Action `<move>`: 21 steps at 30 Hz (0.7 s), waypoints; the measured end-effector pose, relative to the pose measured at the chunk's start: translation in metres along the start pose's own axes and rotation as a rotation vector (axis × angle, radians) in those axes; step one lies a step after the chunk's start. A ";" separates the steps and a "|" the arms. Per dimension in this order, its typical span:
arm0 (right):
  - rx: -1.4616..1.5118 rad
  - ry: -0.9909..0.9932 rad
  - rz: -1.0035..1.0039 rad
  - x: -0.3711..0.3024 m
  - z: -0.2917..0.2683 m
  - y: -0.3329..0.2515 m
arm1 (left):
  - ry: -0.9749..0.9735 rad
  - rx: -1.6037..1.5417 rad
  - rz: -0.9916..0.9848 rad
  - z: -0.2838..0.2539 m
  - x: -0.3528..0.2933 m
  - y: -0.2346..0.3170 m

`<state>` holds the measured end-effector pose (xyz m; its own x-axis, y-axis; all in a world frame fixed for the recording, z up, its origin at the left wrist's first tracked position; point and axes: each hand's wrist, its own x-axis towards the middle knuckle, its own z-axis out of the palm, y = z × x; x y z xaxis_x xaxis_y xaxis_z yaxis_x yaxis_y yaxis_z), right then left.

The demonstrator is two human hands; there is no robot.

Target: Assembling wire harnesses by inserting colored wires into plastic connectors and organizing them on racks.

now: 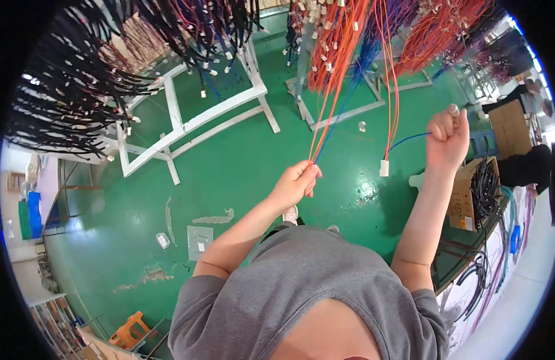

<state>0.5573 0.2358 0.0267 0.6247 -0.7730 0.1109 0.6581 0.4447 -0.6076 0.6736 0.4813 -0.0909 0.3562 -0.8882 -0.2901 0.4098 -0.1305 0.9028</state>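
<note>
My left hand [298, 183] is closed around a few orange and blue wires [327, 129], which run up taut to the hanging bundle above. Off to the right, my raised right hand [448, 141] is closed on a blue wire [412, 137]. That wire leads left to a white connector [384, 168], which dangles in the air on orange wires [393, 90]. A small pale piece [453, 109] shows at the fingertips of my right hand; whether it is a connector I cannot tell.
Bundles of orange wires [343, 42] and black cables [67, 90] hang from racks, one with a white frame [220, 108]. On the right, a cardboard box [463, 195] stands beside coiled black cable [484, 186]. Plastic bags [200, 237] lie on the green floor; an orange stool [130, 330] stands lower left.
</note>
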 end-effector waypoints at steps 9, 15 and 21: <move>-0.769 -0.050 0.483 -0.049 0.008 0.027 | 0.590 0.945 0.194 -0.057 -0.011 -0.001; -0.624 -0.475 0.718 -0.083 0.027 -0.003 | 0.194 0.512 0.625 0.009 0.028 0.013; -0.073 -0.265 0.391 -0.093 0.020 -0.030 | -0.360 0.130 0.360 0.125 0.019 0.023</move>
<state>0.4874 0.3035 0.0500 0.9115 -0.4078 0.0545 0.3272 0.6384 -0.6967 0.5848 0.4065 -0.0358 0.1347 -0.9790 0.1530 0.1984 0.1779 0.9638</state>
